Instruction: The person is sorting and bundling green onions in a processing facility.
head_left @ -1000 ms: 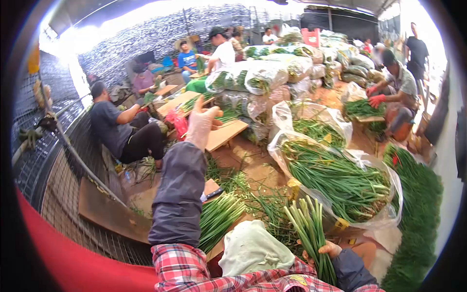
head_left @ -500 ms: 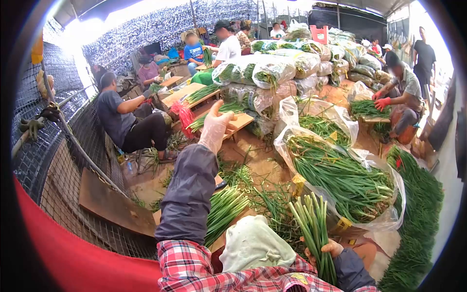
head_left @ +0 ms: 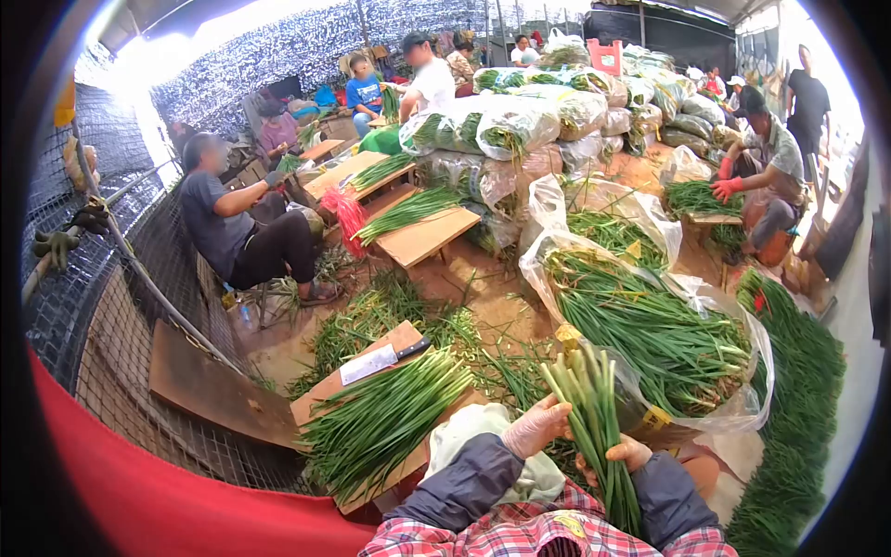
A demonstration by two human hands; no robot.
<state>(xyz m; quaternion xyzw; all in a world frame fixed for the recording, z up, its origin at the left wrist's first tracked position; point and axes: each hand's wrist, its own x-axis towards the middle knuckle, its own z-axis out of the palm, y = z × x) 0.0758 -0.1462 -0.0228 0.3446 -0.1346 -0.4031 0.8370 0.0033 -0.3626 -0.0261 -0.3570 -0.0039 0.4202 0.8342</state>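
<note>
In the lower right my right hand (head_left: pixel 631 453) is wrapped round a bundle of garlic chives (head_left: pixel 592 408), its pale cut ends pointing up. My left hand (head_left: pixel 536 429), in a thin clear glove, is at the bundle's left side, fingers bent together against the stalks; whether a single stalk is pinched between them is hard to see. To the left a pile of garlic chives (head_left: pixel 390 422) lies on a wooden board (head_left: pixel 404 336). A cleaver (head_left: pixel 371 362) with a black handle rests on that board. A pale cloth (head_left: pixel 455 441) covers my lap.
A large open plastic bag (head_left: pixel 763 390) of chives stands ahead right, with a long green heap (head_left: pixel 798 418) beyond. Trimmings (head_left: pixel 371 316) litter the floor. Co-workers sit left and right; one wears red gloves (head_left: pixel 727 187). Bagged greens (head_left: pixel 520 130) are stacked behind.
My left hand has come back from its outstretched position ahead to the bundle. The cleaver and chive pile, earlier partly behind my arm, now show. My right hand still holds the bundle.
</note>
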